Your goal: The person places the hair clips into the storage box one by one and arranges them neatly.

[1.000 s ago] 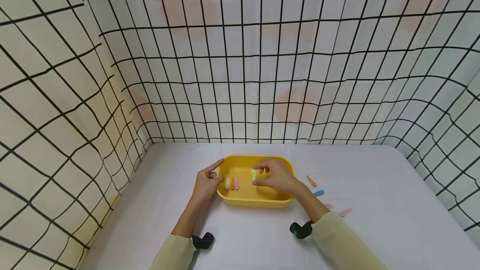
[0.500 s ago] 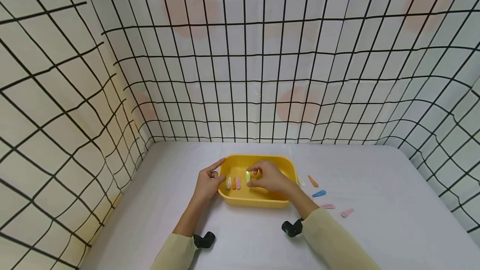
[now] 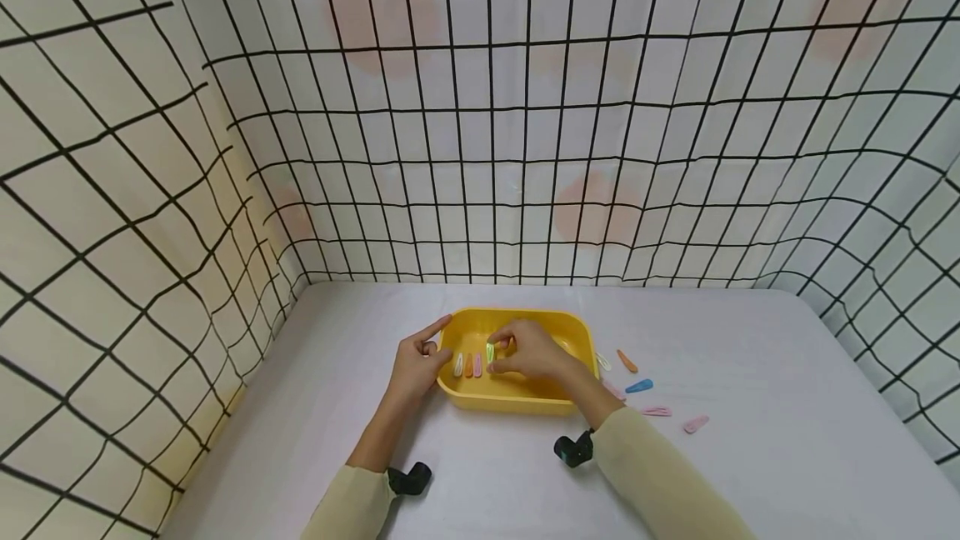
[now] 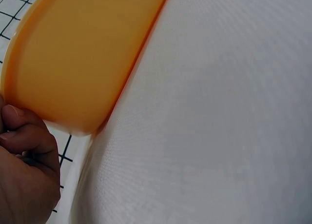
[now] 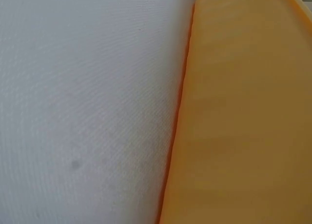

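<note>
A yellow plastic tray [image 3: 517, 404] sits on the table; its outer wall [image 4: 78, 53] fills much of the left wrist view. My left hand [image 3: 413, 369] grips the tray's left end, thumb over the rim. Inside, my right hand [image 3: 531, 350] pinches a green snap hair clip [image 3: 491, 354] upright between thumb and fingers; whether it touches the tray floor I cannot tell. Left of it stand three clips in a row: white [image 3: 458, 365], orange [image 3: 468, 365] and pink [image 3: 477, 365]. The right wrist view shows only tray wall [image 5: 243, 112] and cloth, not the hand.
Right of the tray lie loose hair clips: a white one [image 3: 603, 362], an orange one [image 3: 627, 361], a blue one [image 3: 640, 386] and several pink ones [image 3: 656, 412]. White cloth [image 3: 750, 357] covers the table. A black grid net [image 3: 495, 132] hangs around the back and sides.
My right hand has moved left inside the tray with the green hair clip, bringing it beside the pink one. The left hand keeps its hold on the tray.
</note>
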Available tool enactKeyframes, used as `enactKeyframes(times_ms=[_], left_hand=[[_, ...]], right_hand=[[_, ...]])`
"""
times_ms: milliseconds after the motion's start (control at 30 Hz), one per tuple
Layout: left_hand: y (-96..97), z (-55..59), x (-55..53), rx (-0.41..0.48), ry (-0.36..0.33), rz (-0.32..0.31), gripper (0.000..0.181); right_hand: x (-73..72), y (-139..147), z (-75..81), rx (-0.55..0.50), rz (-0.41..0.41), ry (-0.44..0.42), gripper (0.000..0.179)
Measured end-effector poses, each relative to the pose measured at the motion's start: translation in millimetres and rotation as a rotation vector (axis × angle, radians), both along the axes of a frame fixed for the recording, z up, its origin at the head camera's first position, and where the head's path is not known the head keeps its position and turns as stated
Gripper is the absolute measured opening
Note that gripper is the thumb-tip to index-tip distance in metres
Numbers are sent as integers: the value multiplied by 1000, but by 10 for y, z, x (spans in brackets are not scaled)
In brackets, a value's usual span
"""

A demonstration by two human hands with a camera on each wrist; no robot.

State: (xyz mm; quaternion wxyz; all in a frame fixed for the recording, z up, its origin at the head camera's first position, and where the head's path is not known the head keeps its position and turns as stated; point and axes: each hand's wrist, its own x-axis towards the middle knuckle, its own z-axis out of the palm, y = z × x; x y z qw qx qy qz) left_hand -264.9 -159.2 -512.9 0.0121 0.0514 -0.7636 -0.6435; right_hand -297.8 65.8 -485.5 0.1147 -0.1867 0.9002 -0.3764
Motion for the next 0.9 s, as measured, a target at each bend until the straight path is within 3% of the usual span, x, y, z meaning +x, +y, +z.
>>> enactKeyframes(times_ms=[500,900], left_hand=[[13,23,12,4,-6,7,61],[3,8,9,18,8,2,61]], right_hand=[[-65,-11,-142,34,64,-23,42],[-22,-30,-124,45,70,-10,44]])
